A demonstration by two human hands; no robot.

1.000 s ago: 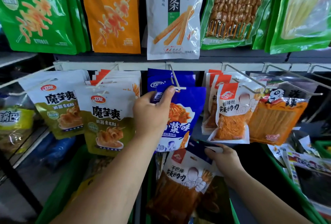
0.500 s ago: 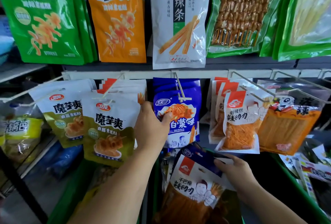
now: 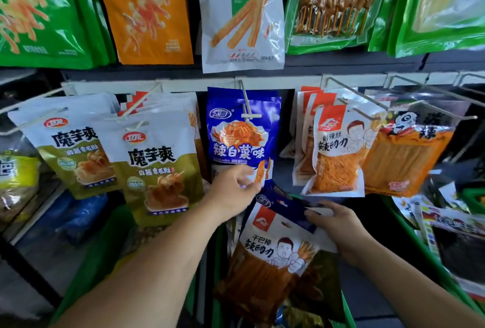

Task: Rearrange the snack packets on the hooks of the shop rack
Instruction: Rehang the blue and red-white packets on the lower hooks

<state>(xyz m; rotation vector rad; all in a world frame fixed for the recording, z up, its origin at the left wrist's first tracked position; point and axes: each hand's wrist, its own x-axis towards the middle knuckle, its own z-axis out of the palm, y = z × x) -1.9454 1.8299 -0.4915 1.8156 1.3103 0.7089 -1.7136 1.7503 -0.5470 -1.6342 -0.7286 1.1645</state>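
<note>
A blue snack packet [image 3: 244, 141] hangs at the front of the white middle hook [image 3: 246, 102]. My left hand [image 3: 231, 191] is blurred at this packet's lower edge, with its fingers loosely bent and nothing gripped. Lower down, my right hand [image 3: 338, 228] grips a small stack of packets by the top right corner. The front one is a white and red packet [image 3: 273, 246] of brown sticks, tilted. Another blue packet [image 3: 278, 200] peeks out behind it.
Olive and white packets [image 3: 154, 159] hang on the hooks to the left. White and red packets of orange shreds [image 3: 338, 151] and a panda packet [image 3: 409, 154] hang to the right. Bigger bags [image 3: 241, 12] fill the row above. Green baskets [image 3: 409, 230] sit below.
My left hand has let go of the blue packet near the hook and dropped to its bottom edge. The packet now hangs flat. My right hand still holds its stack.
</note>
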